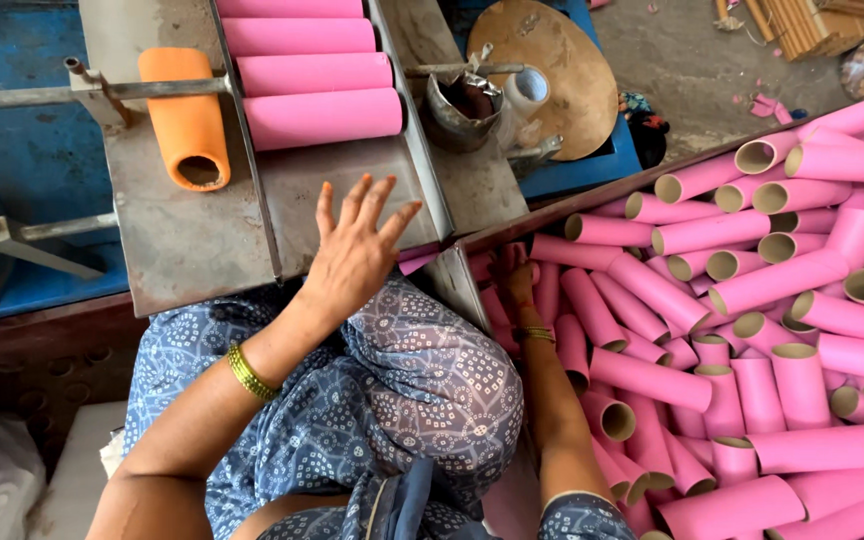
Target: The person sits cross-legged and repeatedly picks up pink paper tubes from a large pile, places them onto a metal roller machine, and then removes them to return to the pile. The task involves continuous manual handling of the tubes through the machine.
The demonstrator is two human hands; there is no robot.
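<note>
Grip, left hand: left hand (354,250) is spread wide with fingers fanned, holding nothing, hovering over the lower bare end of the metal chute (292,195).
Grip, right hand: right hand (514,280) is reaching down among the loose pink tubes; its fingers are partly hidden, so whether it is closed on one cannot be told.
Tubes in chute: four pink cardboard tubes (322,118) lie crosswise, stacked one above the other along the chute, the lowest just beyond the left fingertips and not touching them.
Loose pile: pink tubes (752,340) with open brown ends fill the bin at the right, lying at all angles; the right hand sits at the pile's near left edge.
Orange roller: orange roller (187,115) on a metal rod (102,92) rests on the steel plate left of the chute, well apart from both hands.
Pot: dark metal pot (462,112) stands right of the chute, beside a round brown disc (547,70).
Wrists: gold bangles (250,374) on the left wrist; another bangle on the right.
Lap: blue patterned cloth (402,380) lies between the arms.
</note>
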